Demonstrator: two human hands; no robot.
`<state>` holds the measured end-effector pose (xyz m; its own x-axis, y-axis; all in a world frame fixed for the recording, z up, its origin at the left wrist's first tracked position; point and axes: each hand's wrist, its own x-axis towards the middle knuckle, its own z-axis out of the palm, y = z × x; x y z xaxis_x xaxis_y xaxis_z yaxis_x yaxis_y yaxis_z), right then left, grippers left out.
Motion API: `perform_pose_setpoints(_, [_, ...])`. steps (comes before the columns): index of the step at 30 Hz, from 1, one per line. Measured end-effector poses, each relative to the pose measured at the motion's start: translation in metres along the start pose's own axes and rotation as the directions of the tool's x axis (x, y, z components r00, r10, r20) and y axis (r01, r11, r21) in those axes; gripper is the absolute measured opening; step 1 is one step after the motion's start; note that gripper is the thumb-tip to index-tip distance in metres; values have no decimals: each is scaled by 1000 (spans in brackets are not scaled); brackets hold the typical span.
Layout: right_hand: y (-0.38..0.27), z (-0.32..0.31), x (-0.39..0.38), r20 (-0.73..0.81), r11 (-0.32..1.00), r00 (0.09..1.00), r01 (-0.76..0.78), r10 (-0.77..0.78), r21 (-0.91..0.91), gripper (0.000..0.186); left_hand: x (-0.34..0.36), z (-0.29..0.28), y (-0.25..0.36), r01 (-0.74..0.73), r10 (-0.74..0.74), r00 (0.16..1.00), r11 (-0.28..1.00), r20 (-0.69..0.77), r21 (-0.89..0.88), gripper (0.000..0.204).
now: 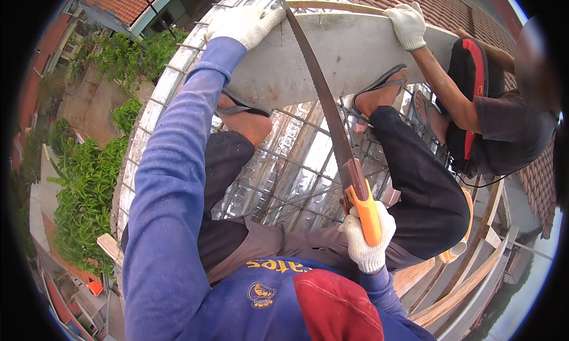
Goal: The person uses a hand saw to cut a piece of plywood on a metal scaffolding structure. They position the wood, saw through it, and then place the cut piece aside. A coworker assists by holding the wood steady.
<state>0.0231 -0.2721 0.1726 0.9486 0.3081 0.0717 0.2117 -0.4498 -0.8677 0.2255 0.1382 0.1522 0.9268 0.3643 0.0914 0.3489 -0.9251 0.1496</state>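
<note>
A: What lay underfoot?
B: Steel grid [302,166] over shiny sheeting [320,157]; trees [89,205] and tiled roofs [127,2] beyond.
A: Fingers?
B: Right hand [372,243] was clamped round the saw's [339,139] handle [367,216], blade [320,83] slanting across the grey board [361,50]. Left hand [243,27] rested on the board's upper edge near the blade's tip; couldn't tell finger spacing.

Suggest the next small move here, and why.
I'd probably slide the left hand slightly farther left along the grey board before any stroke. It appears right beside the tip end of the handsaw, whose orange handle the right hand grips. The co-worker's gloved hand also touches the board, which may help steady it.
</note>
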Motion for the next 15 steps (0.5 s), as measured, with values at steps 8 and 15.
perform_pose_setpoints(8, [-17, 59, 111, -32, 964, 996, 93, -88, 251, 13, 1, -11, 10, 40, -39, 998, 999, 48, -18, 85])
perform_pose_setpoints(15, [-4, 4, 9, -28, 993, 998, 53, -56, -109, 20, -5, 0, 2, -5, 5, 1000, 1000, 4, -5, 78])
